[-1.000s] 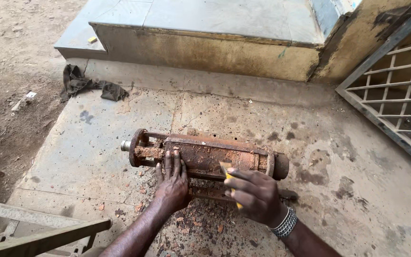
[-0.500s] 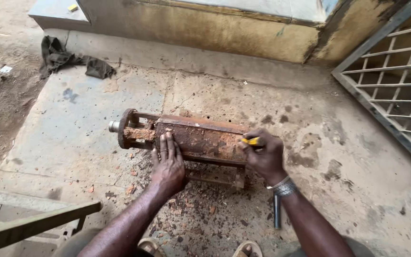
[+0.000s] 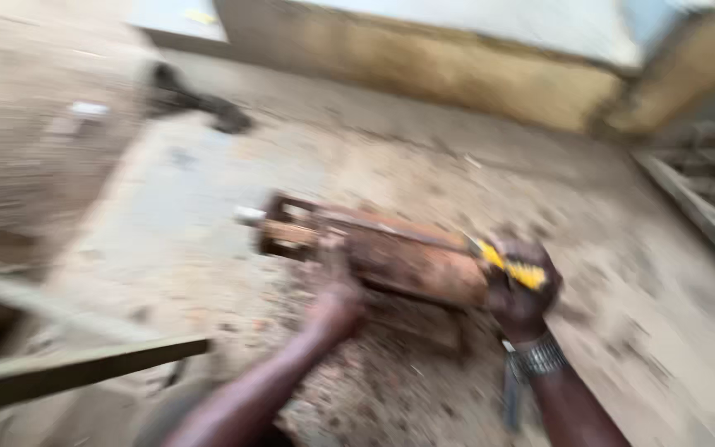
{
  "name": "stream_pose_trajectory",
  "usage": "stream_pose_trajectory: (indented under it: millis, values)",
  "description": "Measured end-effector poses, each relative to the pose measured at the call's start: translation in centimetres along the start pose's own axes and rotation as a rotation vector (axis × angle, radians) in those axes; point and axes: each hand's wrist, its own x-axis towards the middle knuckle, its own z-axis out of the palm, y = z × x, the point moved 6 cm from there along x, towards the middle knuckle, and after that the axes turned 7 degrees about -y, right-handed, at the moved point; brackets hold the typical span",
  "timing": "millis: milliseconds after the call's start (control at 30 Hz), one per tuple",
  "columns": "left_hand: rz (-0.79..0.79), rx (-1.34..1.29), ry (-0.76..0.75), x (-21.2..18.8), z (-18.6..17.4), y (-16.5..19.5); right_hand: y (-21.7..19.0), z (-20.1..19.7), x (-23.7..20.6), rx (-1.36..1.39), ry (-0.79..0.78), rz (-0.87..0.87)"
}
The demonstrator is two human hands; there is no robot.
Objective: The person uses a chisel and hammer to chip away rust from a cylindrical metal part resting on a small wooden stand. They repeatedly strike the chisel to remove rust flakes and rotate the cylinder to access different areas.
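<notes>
Low in the blurred frame our left hand (image 3: pixel 334 308) rests flat on the rusty cylinder (image 3: pixel 391 252) lying mid-frame on the concrete floor (image 3: pixel 208 190). Our right hand (image 3: pixel 521 285) is clenched around a yellow-handled tool (image 3: pixel 513 266) at its right end. A dark rag (image 3: pixel 200 99) lies upper left.

A long cylindrical rust-brown metal part (image 3: pixel 391 252) is seen w/ a rough, flaky, matt skin; its stub shaft end (image 3: pixel 250 215) looks paler, bare metal, duller grey. Rust-coloured crumbs are scattered on the grey concrete slab (image 3: pixel 192 190), which appears rough, matt and stained. A yellow-and-black plastic-looking tool handle (image 3: pixel 515 269) is gripped in the right hand (image 3: pixel 523 290); finish can't be judged thru the blur. A silvery metal link wristband (image 3: pixel 537 358) is worn, slightly shiny. A dark crumpled cloth rag (image 3: pixel 200 99) is seen, matt. An angle-iron bar (image 3: pixel 76 368) appears dull, approx. olive-grey.
</notes>
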Motion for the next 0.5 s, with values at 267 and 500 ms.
stream_pose_trajectory:
  millis: [267, 500]
  values:
    - [-0.054, -0.018, 0.196, 1.1, -0.7, 0.0, 1.5, 0.1, 0.8, -0.145, -0.228, 0.224]
    - [-0.040, 0.005, -0.086, -2.4, -3.7, 0.1, 1.8, -0.2, 0.9, -0.265, -0.170, 0.303]
